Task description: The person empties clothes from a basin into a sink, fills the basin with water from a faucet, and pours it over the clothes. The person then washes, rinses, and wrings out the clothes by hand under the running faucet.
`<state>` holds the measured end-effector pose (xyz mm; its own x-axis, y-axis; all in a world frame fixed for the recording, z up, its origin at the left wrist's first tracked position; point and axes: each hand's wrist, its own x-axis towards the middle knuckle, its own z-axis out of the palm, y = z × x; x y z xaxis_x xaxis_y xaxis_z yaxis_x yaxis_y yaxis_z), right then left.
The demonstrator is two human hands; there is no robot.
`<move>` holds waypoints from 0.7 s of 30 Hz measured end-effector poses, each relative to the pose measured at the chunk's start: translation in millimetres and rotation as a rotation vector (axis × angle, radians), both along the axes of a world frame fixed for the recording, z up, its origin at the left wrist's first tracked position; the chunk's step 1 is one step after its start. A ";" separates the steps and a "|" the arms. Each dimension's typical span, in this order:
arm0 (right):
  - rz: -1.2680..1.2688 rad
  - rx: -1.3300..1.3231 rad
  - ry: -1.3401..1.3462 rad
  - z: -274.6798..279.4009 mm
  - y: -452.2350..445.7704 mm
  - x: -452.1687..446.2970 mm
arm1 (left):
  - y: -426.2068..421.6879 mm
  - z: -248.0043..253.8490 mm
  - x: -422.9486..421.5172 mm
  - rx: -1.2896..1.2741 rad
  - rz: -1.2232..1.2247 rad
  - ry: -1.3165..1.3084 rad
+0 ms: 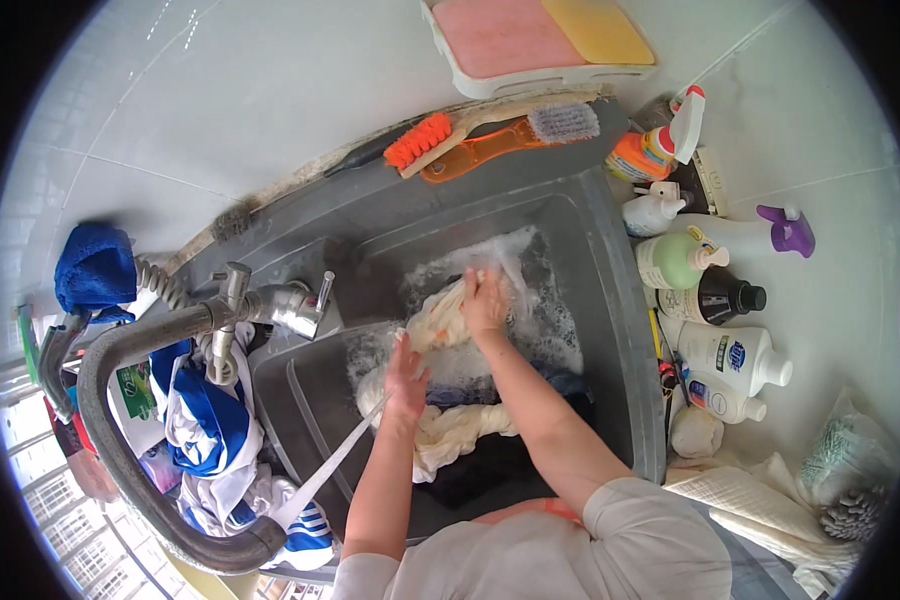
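In the grey sink a wet cream cloth lies bunched in soapy water, with dark cloth beside and under it. My right hand rests on the upper part of the cream cloth, near the suds. Lower and to the left, my left hand is at the cloth's left edge, its fingers apart and raised. A stream of water runs from the curved faucet towards my left hand. Whether the fingers of my right hand grip the fabric is hard to tell.
Two brushes lie on the sink's back ledge below a pink and yellow box. Several bottles line the right side. Blue and white clothes are piled left of the sink, under the faucet. A folded cream cloth lies at lower right.
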<state>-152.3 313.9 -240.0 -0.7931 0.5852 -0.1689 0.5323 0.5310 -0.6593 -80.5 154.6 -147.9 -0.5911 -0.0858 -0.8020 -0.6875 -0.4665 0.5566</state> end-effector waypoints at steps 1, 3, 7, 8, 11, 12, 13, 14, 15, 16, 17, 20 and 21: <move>0.001 0.003 -0.002 5.6 -6.2 10.3 | -7.0 -29.6 1.4 -0.131 -0.132 -0.094; 0.162 0.662 0.172 20.5 -22.4 36.4 | -16.3 -54.0 2.4 -0.091 -0.083 -0.106; 0.983 0.227 0.015 0.4 20.6 28.4 | -67.8 -99.8 3.2 0.175 0.139 -0.099; 0.982 0.224 0.017 6.2 12.7 27.9 | -70.5 -93.6 0.3 0.327 0.251 -0.083; 0.451 0.275 -0.117 19.7 -35.7 28.8 | -45.9 -57.4 -10.0 0.356 0.212 -0.108; 0.475 0.332 -0.166 22.3 -53.8 31.4 | -38.5 -49.0 -9.3 0.296 0.140 -0.175; 0.497 0.391 -0.213 26.2 -66.9 35.8 | -35.1 -50.0 -5.2 0.294 0.139 -0.176; 0.545 0.191 -0.210 35.3 -75.1 41.6 | -31.7 -52.7 -3.0 0.468 0.168 -0.091; 0.590 -0.007 -0.203 44.9 -80.7 50.2 | -29.9 -55.4 -2.8 0.642 0.192 -0.003; 0.571 -0.303 -0.121 65.7 -80.4 61.0 | -28.9 -55.5 -2.2 0.646 0.186 0.000; 0.482 -0.308 -0.056 88.3 -86.5 72.1 | -28.1 -54.6 2.1 0.619 0.161 -0.010; 0.476 -0.507 -0.011 131.5 -101.6 109.4 | -28.1 -47.9 20.2 0.535 0.088 -0.052; 0.506 -0.488 0.024 133.5 -105.9 120.1 | -27.3 -44.4 25.3 0.509 0.067 -0.062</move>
<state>-32.2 208.0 -106.5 -0.9547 0.0056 -0.2975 0.2805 0.3502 -0.8937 -55.2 127.3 -192.3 -0.5481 0.2882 -0.7852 -0.6712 -0.7117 0.2073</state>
